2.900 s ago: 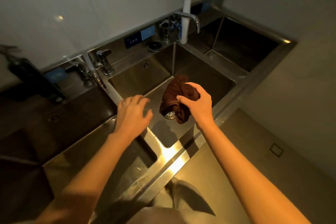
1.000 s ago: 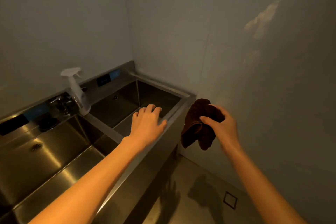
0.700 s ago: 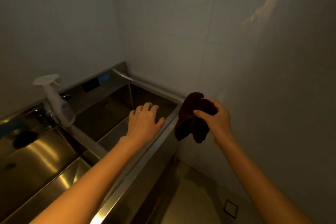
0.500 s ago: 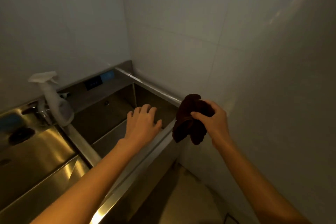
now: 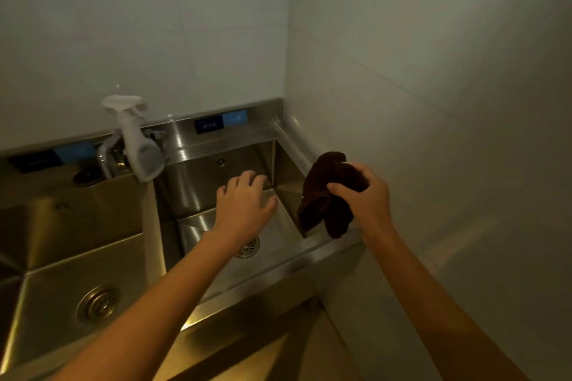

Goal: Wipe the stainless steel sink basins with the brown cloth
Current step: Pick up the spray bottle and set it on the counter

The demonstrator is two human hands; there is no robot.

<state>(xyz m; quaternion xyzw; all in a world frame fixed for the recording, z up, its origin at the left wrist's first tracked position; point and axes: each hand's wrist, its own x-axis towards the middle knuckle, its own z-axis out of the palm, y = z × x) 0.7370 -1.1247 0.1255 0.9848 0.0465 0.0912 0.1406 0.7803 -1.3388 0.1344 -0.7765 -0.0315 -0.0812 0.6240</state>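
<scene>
Wiping hasn't visibly begun: right hand (image 5: 366, 201) fingers pinch the bunched brown cloth (image 5: 328, 195) over the right-hand stainless steel basin (image 5: 216, 170)'s rim, left hand (image 5: 244, 204) hovers open, empty, beside them.

Two sink basins sit side by side before me: the right basin (image 5: 278, 235) in the corner of the walls, the left basin (image 5: 62, 257) beside it. A spray bottle (image 5: 140, 148) stands behind the divider between them. My left hand (image 5: 244, 207) hovers over the right basin; my right hand (image 5: 365, 198) holds the cloth (image 5: 325, 195) over its right rim.
</scene>
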